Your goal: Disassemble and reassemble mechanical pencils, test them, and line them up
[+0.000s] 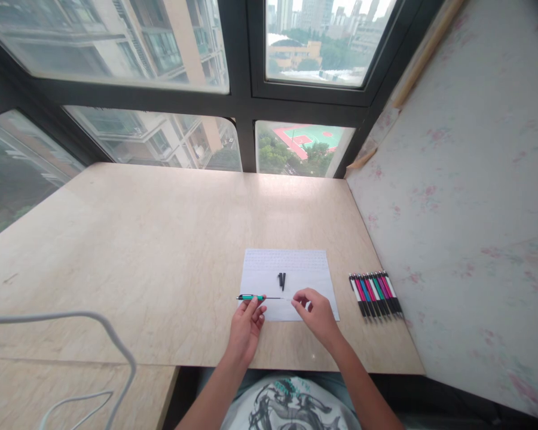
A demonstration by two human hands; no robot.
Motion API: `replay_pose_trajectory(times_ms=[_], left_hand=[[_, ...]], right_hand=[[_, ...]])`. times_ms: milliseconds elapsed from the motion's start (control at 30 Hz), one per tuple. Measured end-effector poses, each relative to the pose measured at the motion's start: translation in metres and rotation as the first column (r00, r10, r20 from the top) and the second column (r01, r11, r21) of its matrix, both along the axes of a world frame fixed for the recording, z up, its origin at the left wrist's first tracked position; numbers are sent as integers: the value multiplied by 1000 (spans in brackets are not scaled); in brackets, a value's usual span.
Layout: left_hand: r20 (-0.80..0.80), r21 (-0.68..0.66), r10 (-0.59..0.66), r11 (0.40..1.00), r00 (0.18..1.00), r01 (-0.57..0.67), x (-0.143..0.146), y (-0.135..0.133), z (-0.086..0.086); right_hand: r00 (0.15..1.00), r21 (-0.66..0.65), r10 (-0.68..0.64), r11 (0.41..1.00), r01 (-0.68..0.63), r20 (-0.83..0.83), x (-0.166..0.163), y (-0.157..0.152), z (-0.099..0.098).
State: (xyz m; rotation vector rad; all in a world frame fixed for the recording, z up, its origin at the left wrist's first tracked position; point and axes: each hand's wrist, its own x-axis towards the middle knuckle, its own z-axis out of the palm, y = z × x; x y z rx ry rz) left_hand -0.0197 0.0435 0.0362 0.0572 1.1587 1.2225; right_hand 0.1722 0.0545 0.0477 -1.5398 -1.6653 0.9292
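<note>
My left hand (245,331) holds a green pen barrel (251,297) with a black clip end, lying level between thumb and fingers. From the barrel's right end sticks a thin dark pen refill (274,298). At its far, pale end, my right hand (317,313) pinches the refill between thumb and forefinger. Both hands are over the lower part of a white sheet of paper (316,283) with lines of writing along its top. Two small black pen parts (282,280) lie on the sheet just beyond my hands.
A row of several pens (374,295) with white, pink, blue, green and purple barrels lies to the right, beside the papered wall (466,209). A grey cable (94,316) loops at the lower left. Windows (246,95) stand behind the stone-like counter (138,251).
</note>
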Motion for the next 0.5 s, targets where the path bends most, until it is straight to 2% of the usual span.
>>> replay_pose_trajectory(times_ms=[200,500], left_hand=[[9,-16,0,1000,1000,0,1,1,5],[26,0,-60,998,998,60,7,-6,2]], right_hand=[[998,62,11,998,-15,61,-4,0,0],[997,46,41,998,-43,62,-17,-1,3]])
